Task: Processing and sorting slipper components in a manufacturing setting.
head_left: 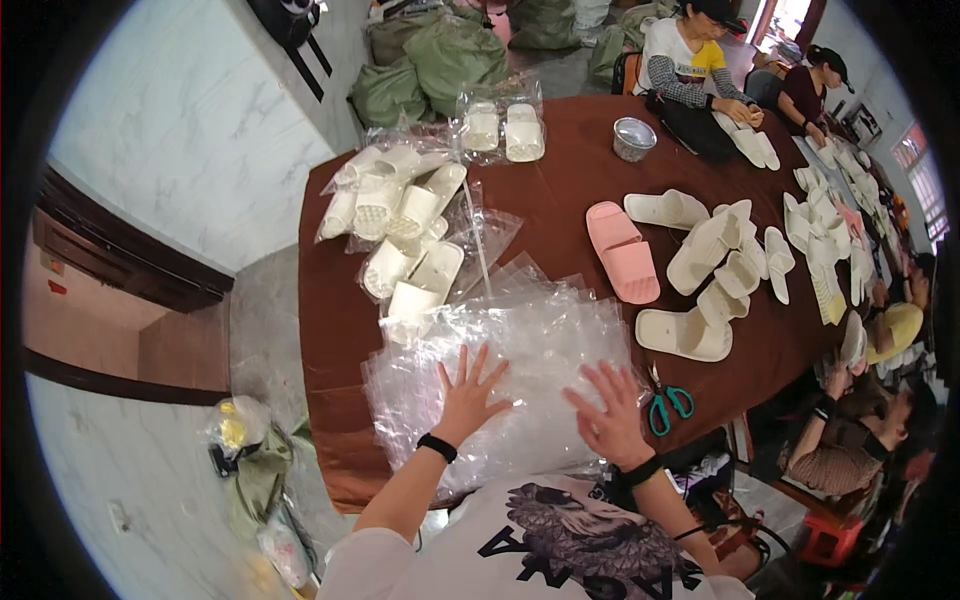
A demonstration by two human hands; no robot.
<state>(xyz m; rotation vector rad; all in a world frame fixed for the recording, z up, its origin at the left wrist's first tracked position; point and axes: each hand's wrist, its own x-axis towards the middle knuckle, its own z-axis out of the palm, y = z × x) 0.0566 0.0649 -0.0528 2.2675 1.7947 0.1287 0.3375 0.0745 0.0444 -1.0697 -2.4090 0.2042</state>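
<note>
Left hand (467,403) and right hand (612,420) spread wide over clear bags (537,340), bare cloth (335,400) along the left edge.

Bright light glares off clear plastic bags (540,345), and fisheye distortion bends edges near the rim.

Clear plastic bags (535,345), partly hidden

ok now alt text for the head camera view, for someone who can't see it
A person's open left hand and open right hand are over layered clear plastic bags on a brown tablecloth. Bagged white slides lie beyond on the left; a pink slide, loose white slides and teal-handled scissors lie to the right, with co-workers beyond.
</note>
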